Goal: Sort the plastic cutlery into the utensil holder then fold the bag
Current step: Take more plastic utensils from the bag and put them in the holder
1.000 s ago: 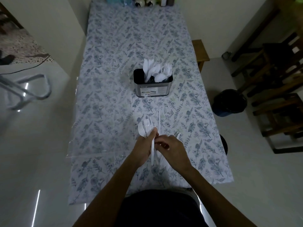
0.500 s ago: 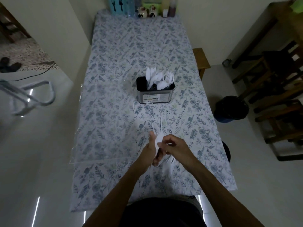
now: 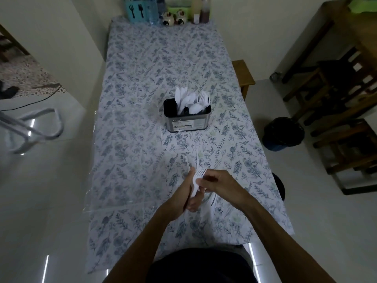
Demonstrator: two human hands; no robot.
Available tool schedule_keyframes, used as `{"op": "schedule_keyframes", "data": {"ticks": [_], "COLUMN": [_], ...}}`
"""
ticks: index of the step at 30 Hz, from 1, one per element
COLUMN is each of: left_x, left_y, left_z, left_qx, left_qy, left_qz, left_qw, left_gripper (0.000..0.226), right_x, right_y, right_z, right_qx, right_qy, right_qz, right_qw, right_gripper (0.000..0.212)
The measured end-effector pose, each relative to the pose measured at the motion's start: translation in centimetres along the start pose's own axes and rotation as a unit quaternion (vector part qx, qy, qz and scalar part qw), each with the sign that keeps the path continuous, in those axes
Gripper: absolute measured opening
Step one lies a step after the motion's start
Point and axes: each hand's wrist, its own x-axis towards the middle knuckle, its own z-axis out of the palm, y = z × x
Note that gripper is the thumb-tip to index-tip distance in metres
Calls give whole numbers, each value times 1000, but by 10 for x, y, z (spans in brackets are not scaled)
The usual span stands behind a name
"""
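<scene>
Low in the middle of the frame, both hands are meeting just above the near end of the tabletop (image 3: 130, 160). The left hand (image 3: 184, 194) is closing around a small bundle of white plastic forks (image 3: 199, 176), tines fanning toward the upper right, while the right hand (image 3: 217, 181) is pinching the same bundle from the other side, probably squaring the pieces up so they can go into the holder in one trip. A few more white pieces (image 3: 212, 201) are lying on the cloth just below the right hand, partly hidden. A thin clear plastic sheet (image 3: 91, 201), possibly the bag, is spreading across the cloth at lower left; its outline is hard to make out.

Above the hands, at the centre of the frame, the dark utensil holder (image 3: 186, 119) is standing upright, well apart from them, already bristling with white knives, spoons and forks.

A blue floral cloth is covering the long tabletop. At the top of the frame, bottles and a teal caddy (image 3: 135, 10) are lining the far edge against the wall. A dark bin (image 3: 282, 132) and wooden chairs are sitting at right on a glossy pale floor.
</scene>
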Motion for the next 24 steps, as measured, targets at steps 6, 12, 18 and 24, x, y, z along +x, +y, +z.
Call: {"op": "schedule_keyframes", "data": {"ticks": [6, 12, 18, 24], "left_x": [-1, 16, 61, 109], "left_y": [-5, 36, 169, 263], "left_z": [1, 2, -5, -6], "left_qx": [123, 310, 455, 519], "left_qy": [-12, 129, 172, 236], "left_qz": [-26, 155, 304, 289], "left_qw": [992, 929, 819, 769], "left_gripper": [92, 57, 25, 22], "right_x": [-5, 13, 68, 131], "right_y": [0, -30, -125, -166], "right_z": [0, -32, -89, -119], "right_qx": [-51, -171, -346, -368], "right_qy": [-49, 42, 192, 278], "right_qz": [21, -34, -232, -292], "right_qw": [997, 984, 889, 838], "right_gripper": [10, 19, 17, 18]}}
